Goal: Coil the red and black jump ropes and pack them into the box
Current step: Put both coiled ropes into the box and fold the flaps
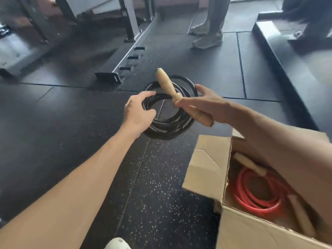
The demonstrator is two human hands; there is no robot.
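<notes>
Hands: left hand (138, 112) and right hand (206, 103) both grip black rope coil (170, 121) (wooden handles (172, 90) too).

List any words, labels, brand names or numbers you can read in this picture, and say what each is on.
No readable text anywhere.
cardboard box: plain flaps, no print showing.
wooden handles of the black jump rope: no markings visible.
white panel at far left: a few small dark marks, too blurred to read.
</notes>
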